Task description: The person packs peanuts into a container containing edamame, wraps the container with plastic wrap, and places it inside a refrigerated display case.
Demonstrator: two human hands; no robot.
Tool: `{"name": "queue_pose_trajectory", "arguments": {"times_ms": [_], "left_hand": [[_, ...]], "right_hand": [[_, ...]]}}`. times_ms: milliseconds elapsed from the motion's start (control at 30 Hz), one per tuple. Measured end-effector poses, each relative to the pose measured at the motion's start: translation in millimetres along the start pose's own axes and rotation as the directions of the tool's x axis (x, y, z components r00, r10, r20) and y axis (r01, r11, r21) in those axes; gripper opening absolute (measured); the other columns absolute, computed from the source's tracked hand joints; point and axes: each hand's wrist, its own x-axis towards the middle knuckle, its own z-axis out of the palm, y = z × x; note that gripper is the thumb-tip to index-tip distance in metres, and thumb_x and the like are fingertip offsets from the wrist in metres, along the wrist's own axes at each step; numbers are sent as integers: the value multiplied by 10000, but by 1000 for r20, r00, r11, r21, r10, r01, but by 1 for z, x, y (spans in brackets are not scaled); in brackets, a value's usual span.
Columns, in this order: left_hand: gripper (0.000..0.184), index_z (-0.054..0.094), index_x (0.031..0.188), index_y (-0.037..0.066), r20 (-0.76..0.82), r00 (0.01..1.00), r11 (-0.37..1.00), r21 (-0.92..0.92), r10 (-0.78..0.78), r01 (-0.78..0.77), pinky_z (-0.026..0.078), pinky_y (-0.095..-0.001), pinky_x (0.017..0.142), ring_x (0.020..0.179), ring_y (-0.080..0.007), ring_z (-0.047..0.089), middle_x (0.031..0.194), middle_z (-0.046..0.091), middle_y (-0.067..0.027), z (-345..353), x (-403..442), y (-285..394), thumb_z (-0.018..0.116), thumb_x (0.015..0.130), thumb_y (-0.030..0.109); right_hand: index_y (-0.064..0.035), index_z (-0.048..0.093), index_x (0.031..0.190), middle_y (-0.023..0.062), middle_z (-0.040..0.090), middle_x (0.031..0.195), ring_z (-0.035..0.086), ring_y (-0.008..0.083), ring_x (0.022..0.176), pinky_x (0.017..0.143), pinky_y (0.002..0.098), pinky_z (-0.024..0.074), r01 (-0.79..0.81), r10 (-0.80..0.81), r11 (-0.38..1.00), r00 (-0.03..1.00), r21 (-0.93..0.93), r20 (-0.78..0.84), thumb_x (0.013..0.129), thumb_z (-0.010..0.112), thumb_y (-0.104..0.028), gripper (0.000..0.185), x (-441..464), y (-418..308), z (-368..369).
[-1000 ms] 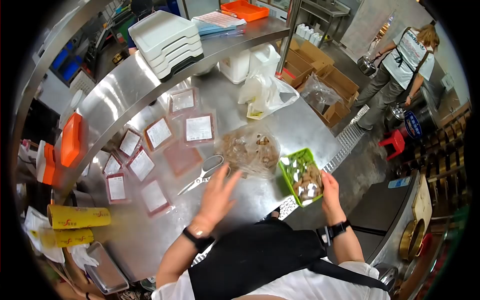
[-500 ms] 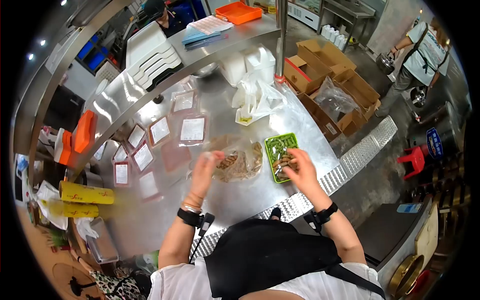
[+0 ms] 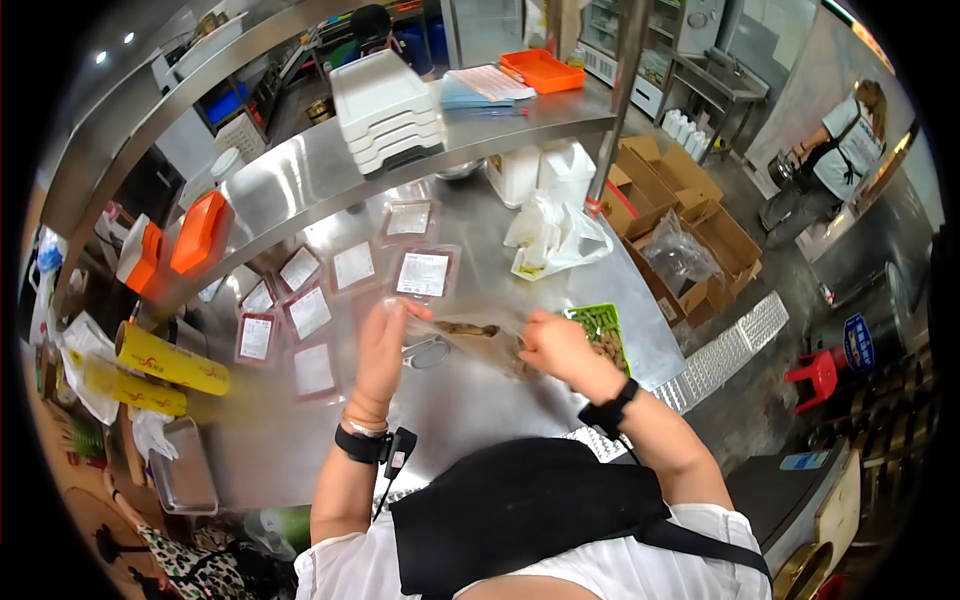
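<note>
A clear plastic bag (image 3: 485,348) with brown food pieces in it is stretched between my two hands above the steel table. My left hand (image 3: 380,350) pinches its left edge between thumb and fingers. At the bag's other end, my right hand (image 3: 562,350) is closed in a fist on the plastic. Just right of my left hand, a pair of scissors (image 3: 428,353) lies partly under the bag. A green tray (image 3: 622,345) holding green pods and brown pieces is partly hidden behind my right hand.
Several flat sealed packs with white labels (image 3: 422,273) lie on the steel table (image 3: 440,420). White plastic bags (image 3: 555,240) sit at the back. Yellow film rolls (image 3: 170,360) are at left. A shelf with stacked white trays (image 3: 385,110) crosses above; cardboard boxes (image 3: 690,245) stand right.
My right hand has moved left from the green tray onto the bag and closed. The bag is now raised and stretched, showing the scissors. The whole view has shifted a little.
</note>
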Motion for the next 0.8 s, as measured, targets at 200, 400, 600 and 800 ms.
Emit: {"name": "queue_pose_trajectory", "arguments": {"times_ms": [200,400,600,800], "left_hand": [[245,641,995,17,179,981,994,71,67,-81,401,-350,1006,1134,-216,558,1179,624,-114,-6,-24,20,454,1017,174],[227,662,1042,18,271,961,998,22,57,-65,409,-351,1006,1146,-218,549,1204,610,-107,-15,-54,6,475,994,138],[212,662,1041,18,202,979,1000,-25,6,-1,412,-355,1002,1137,-229,558,1206,610,-111,-30,-66,0,479,975,101],[202,659,1056,27,169,983,992,93,65,-81,428,-348,979,1107,-237,576,1183,623,-106,-36,-55,17,489,962,81]], "right_hand": [[-73,678,963,91,639,854,636,292,740,649,369,509,104,-104,888,994,449,-23,822,664,-81,142,-15,-53,-45],[-32,640,1070,130,674,974,649,330,919,821,419,506,297,-301,925,953,235,-18,862,571,-86,226,28,-69,52],[-86,666,1010,119,686,917,652,262,915,855,413,421,121,-8,876,972,-467,236,836,598,-481,437,23,-58,39],[-78,683,896,76,613,791,589,246,810,794,376,418,442,-184,821,804,-361,565,808,648,-346,285,2,-80,-54]]}}
